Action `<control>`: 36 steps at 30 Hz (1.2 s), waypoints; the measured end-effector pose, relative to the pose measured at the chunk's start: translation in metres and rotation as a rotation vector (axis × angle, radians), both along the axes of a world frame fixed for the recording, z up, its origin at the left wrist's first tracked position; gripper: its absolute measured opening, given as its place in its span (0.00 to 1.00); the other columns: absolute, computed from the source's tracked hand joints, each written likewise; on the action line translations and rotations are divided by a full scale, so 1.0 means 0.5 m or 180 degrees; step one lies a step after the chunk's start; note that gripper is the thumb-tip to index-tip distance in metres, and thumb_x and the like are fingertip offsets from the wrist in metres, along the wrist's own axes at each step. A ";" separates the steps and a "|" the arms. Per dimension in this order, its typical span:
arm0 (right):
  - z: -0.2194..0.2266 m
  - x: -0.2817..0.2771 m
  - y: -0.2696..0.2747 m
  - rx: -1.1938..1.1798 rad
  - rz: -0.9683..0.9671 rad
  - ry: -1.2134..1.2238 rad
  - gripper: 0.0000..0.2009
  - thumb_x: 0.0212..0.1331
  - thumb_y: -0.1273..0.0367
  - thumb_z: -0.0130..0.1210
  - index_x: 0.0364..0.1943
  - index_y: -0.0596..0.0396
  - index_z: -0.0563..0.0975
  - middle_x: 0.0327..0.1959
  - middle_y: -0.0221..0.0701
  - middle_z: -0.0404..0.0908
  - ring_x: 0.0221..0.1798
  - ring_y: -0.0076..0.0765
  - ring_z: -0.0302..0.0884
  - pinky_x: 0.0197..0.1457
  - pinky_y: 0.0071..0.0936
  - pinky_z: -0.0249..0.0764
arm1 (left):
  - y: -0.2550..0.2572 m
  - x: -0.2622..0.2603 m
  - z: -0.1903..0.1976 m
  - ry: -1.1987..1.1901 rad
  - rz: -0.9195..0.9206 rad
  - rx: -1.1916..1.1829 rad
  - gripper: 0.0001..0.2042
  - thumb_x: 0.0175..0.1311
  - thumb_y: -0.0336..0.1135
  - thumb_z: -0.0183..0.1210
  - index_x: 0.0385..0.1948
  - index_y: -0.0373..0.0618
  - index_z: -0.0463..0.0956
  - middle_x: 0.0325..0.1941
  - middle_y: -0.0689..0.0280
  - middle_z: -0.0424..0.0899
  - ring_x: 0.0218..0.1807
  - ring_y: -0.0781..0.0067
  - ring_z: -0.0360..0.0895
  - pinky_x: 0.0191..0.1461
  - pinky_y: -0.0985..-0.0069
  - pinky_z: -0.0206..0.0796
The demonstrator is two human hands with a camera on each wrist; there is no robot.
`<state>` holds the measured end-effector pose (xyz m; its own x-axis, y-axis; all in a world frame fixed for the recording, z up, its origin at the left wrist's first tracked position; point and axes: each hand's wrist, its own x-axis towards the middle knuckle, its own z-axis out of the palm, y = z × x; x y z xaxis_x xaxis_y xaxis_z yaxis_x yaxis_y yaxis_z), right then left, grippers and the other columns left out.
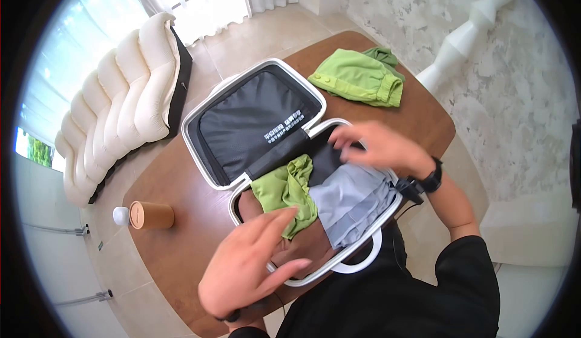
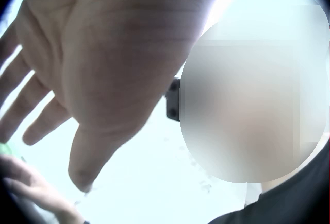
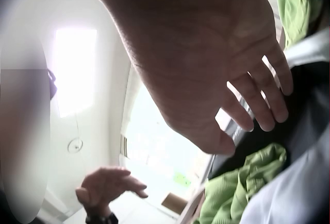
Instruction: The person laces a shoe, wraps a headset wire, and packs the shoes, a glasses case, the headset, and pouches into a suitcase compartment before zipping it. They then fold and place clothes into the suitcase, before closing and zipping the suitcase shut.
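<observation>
An open suitcase point(image 1: 184, 129) with a white rim and black lining lies on the table. Folded in its near half are a green garment point(image 1: 281, 187), a pale blue-grey garment point(image 1: 348, 199) and a brown garment point(image 1: 308, 247). My left hand point(image 1: 242, 268) hovers over the near left side with fingers spread, holding nothing; its palm and separated fingers show in the left wrist view. Above the right side, close to the blue-grey garment, is my right hand point(image 1: 387, 147), its fingers loosely bent and empty. The right wrist view shows that palm point(image 3: 191, 54) above the clothes.
Another pile of green clothing point(image 1: 357, 81) lies on the brown wooden table point(image 1: 181, 265) beyond the suitcase, at the right. At the left edge stand a tan cylinder point(image 1: 154, 215) and a small white object point(image 1: 121, 216). A cream sofa point(image 1: 121, 90) is on the floor beyond.
</observation>
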<state>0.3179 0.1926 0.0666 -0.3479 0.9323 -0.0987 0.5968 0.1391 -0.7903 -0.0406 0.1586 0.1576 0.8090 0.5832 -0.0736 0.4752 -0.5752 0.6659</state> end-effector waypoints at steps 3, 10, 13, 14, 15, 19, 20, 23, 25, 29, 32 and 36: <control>-0.014 0.135 0.092 0.0785 -0.1913 -0.0082 0.27 0.64 0.61 0.64 0.62 0.61 0.73 0.57 0.46 0.82 0.62 0.53 0.79 0.66 0.47 0.75 | -0.007 -0.054 0.014 -0.0278 0.0699 0.0460 0.32 0.65 0.44 0.69 0.67 0.36 0.71 0.57 0.47 0.81 0.55 0.41 0.79 0.60 0.58 0.71; -0.180 0.313 0.198 0.0792 -0.3159 -0.2139 0.39 0.55 0.47 0.69 0.63 0.57 0.71 0.61 0.48 0.80 0.64 0.57 0.78 0.63 0.52 0.76 | 0.011 -0.106 -0.044 -0.0220 0.2119 0.0718 0.29 0.63 0.34 0.66 0.67 0.34 0.71 0.57 0.46 0.81 0.58 0.47 0.80 0.64 0.59 0.70; -0.136 0.266 0.183 0.0239 -0.3421 -0.2088 0.37 0.54 0.47 0.69 0.61 0.57 0.73 0.57 0.50 0.83 0.62 0.57 0.80 0.62 0.50 0.77 | 0.016 -0.119 -0.053 -0.0126 0.2149 0.0529 0.29 0.63 0.35 0.67 0.66 0.34 0.72 0.56 0.47 0.82 0.57 0.47 0.80 0.62 0.60 0.71; -0.129 0.276 0.180 0.0459 -0.3423 -0.2066 0.34 0.53 0.47 0.69 0.58 0.57 0.75 0.54 0.50 0.84 0.60 0.57 0.82 0.60 0.50 0.78 | 0.011 -0.121 -0.053 -0.0022 0.2143 0.0371 0.29 0.63 0.35 0.67 0.65 0.34 0.72 0.55 0.47 0.82 0.57 0.47 0.80 0.61 0.60 0.71; -0.120 0.281 0.178 0.0677 -0.3422 -0.2029 0.32 0.53 0.48 0.70 0.55 0.57 0.77 0.50 0.50 0.86 0.57 0.57 0.83 0.58 0.50 0.79 | 0.010 -0.125 -0.053 -0.0031 0.2167 0.0334 0.29 0.63 0.35 0.67 0.65 0.34 0.72 0.55 0.47 0.82 0.57 0.47 0.80 0.61 0.60 0.71; -0.016 0.299 0.190 0.1507 -0.3321 0.0097 0.18 0.58 0.62 0.70 0.45 0.61 0.81 0.42 0.39 0.88 0.42 0.40 0.88 0.46 0.33 0.82 | 0.015 -0.121 -0.043 -0.0286 0.1894 0.0415 0.29 0.63 0.37 0.68 0.64 0.35 0.73 0.53 0.47 0.82 0.55 0.46 0.81 0.60 0.60 0.72; 0.032 0.284 0.189 0.1461 -0.3274 0.0847 0.16 0.60 0.64 0.69 0.46 0.61 0.81 0.41 0.35 0.87 0.41 0.34 0.86 0.45 0.30 0.82 | 0.015 -0.118 -0.040 -0.0285 0.1825 0.0389 0.29 0.63 0.38 0.68 0.64 0.35 0.73 0.52 0.47 0.82 0.55 0.45 0.81 0.59 0.60 0.72; 0.169 0.204 0.171 0.1398 -0.2914 0.1776 0.16 0.63 0.67 0.67 0.50 0.61 0.80 0.42 0.31 0.86 0.40 0.27 0.84 0.44 0.25 0.81 | 0.019 -0.112 -0.043 -0.0348 0.1711 0.0529 0.29 0.63 0.39 0.69 0.64 0.35 0.73 0.52 0.47 0.83 0.55 0.42 0.80 0.59 0.59 0.72; 0.227 0.136 0.157 0.1395 -0.2615 0.1954 0.16 0.64 0.68 0.66 0.52 0.61 0.79 0.42 0.31 0.85 0.41 0.25 0.84 0.45 0.23 0.80 | 0.024 -0.109 -0.040 -0.0375 0.1661 0.0441 0.29 0.63 0.39 0.68 0.64 0.35 0.72 0.53 0.47 0.82 0.56 0.42 0.80 0.60 0.59 0.71; 0.281 -0.035 0.120 0.1243 -0.1549 0.1619 0.20 0.61 0.68 0.67 0.56 0.59 0.77 0.44 0.30 0.83 0.46 0.24 0.81 0.53 0.24 0.78 | 0.037 -0.081 -0.050 -0.0969 0.1581 0.0604 0.33 0.64 0.38 0.68 0.69 0.36 0.68 0.63 0.44 0.77 0.61 0.39 0.78 0.64 0.59 0.70; 0.306 -0.131 0.100 0.0906 -0.0527 0.1379 0.23 0.56 0.70 0.68 0.57 0.56 0.77 0.47 0.29 0.82 0.51 0.26 0.80 0.57 0.26 0.76 | 0.053 -0.060 -0.062 -0.1435 0.1685 0.1082 0.41 0.60 0.38 0.72 0.75 0.37 0.61 0.72 0.43 0.70 0.70 0.39 0.72 0.71 0.58 0.65; 0.345 -0.221 0.135 0.1208 0.1139 0.0036 0.28 0.48 0.69 0.70 0.57 0.60 0.76 0.48 0.33 0.86 0.51 0.29 0.84 0.57 0.27 0.77 | 0.061 -0.050 -0.054 -0.1657 0.2005 0.1655 0.51 0.53 0.44 0.77 0.77 0.34 0.56 0.74 0.45 0.68 0.73 0.41 0.66 0.74 0.51 0.61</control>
